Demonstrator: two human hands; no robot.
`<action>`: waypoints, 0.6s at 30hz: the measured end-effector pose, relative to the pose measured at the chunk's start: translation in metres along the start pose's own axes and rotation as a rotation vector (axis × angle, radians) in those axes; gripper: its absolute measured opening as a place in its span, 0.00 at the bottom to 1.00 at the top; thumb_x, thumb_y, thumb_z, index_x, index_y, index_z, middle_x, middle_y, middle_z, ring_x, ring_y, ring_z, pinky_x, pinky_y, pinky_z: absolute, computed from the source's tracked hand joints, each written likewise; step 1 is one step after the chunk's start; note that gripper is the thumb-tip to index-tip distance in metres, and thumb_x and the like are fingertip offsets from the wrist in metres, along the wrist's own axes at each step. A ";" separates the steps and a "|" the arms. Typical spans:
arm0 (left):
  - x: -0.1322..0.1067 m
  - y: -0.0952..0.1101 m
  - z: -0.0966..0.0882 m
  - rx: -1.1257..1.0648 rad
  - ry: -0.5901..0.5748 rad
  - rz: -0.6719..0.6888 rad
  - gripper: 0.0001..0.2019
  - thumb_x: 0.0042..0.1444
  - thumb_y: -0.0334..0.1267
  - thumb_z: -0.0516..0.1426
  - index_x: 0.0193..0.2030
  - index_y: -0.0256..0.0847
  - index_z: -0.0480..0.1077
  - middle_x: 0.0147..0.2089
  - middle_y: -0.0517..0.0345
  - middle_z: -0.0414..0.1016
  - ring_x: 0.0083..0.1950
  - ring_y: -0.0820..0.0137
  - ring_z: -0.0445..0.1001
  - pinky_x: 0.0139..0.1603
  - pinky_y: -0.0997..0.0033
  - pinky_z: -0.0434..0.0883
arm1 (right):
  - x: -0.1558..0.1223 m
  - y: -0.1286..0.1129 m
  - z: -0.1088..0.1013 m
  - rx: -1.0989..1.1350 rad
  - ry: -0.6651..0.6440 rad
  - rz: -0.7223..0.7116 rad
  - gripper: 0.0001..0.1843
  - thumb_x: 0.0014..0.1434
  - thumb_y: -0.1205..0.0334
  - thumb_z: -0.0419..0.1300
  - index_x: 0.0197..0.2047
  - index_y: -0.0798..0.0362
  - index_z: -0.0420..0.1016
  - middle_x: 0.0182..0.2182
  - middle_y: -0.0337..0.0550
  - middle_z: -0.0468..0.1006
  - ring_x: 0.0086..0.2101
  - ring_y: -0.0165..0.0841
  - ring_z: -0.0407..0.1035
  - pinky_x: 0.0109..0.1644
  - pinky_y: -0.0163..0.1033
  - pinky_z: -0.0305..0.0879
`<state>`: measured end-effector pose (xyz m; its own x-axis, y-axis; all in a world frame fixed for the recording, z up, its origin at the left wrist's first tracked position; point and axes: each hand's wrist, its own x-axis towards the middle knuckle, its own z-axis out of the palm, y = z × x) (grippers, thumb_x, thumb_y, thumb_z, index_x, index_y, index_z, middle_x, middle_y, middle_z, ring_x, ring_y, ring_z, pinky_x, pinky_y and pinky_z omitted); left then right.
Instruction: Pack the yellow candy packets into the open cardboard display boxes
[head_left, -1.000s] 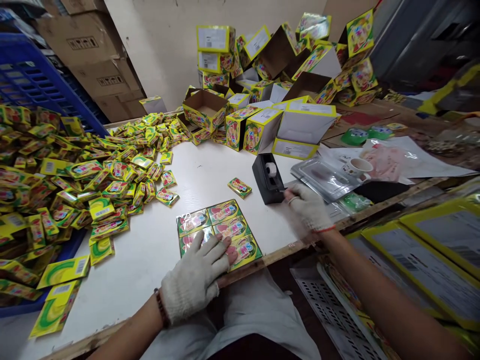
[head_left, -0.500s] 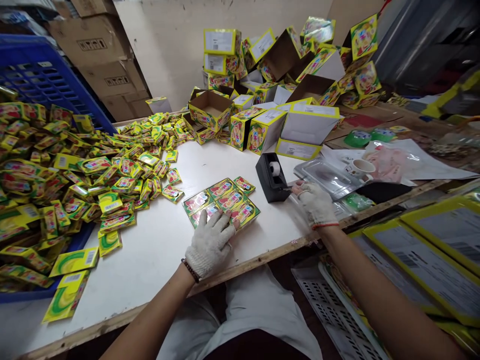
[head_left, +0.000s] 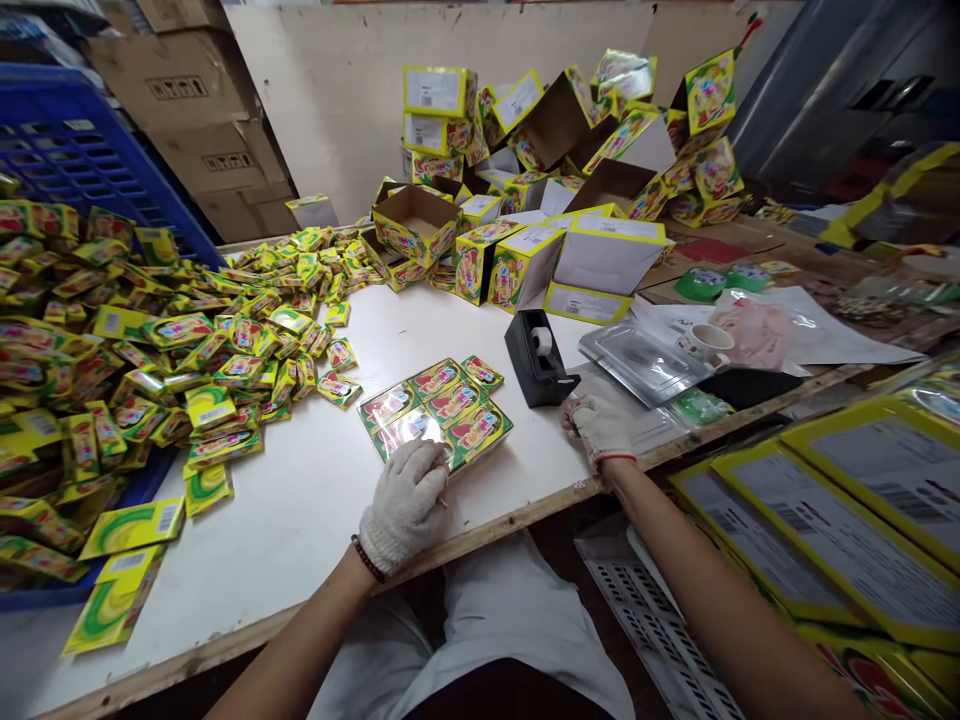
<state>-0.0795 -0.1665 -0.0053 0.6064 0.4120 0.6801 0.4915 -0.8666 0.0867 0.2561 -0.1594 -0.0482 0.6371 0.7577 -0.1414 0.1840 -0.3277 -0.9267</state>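
Note:
A flat block of small printed yellow-green boxes (head_left: 450,400), several laid side by side, lies on the white table, with one loose small box (head_left: 481,372) touching its far right side. My gloved left hand (head_left: 405,502) is closed at the block's near edge, fingers bent over it. A black tape dispenser (head_left: 534,360) with a white-cored roll stands to the right. Just in front of it, my gloved right hand (head_left: 602,430) is pinched, apparently on a short piece of clear tape that hardly shows.
Many small boxes heap up at left, by a blue crate (head_left: 97,150). Empty display cartons (head_left: 416,225) pile at the back. Clear plastic trays (head_left: 649,360) and a mug (head_left: 709,342) lie right. Larger yellow-edged boxes (head_left: 862,500) stand below the table's wooden edge (head_left: 517,520).
My right hand has drawn away from the tape dispenser towards me. My left hand's spread fingers have slid back off the block's top and bent at its near edge.

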 end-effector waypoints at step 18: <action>-0.011 0.009 0.000 0.058 0.023 -0.131 0.27 0.54 0.27 0.53 0.62 0.41 0.62 0.46 0.48 0.69 0.45 0.61 0.69 0.42 0.61 0.69 | -0.156 -0.070 0.065 0.148 -0.720 -0.097 0.24 0.53 0.38 0.61 0.23 0.51 0.67 0.19 0.37 0.71 0.22 0.28 0.65 0.27 0.35 0.63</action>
<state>-0.0821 -0.1786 -0.0117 0.5208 0.5133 0.6822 0.6012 -0.7878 0.1337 0.0945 -0.2181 0.0161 -0.0347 0.9787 -0.2024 0.0788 -0.1992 -0.9768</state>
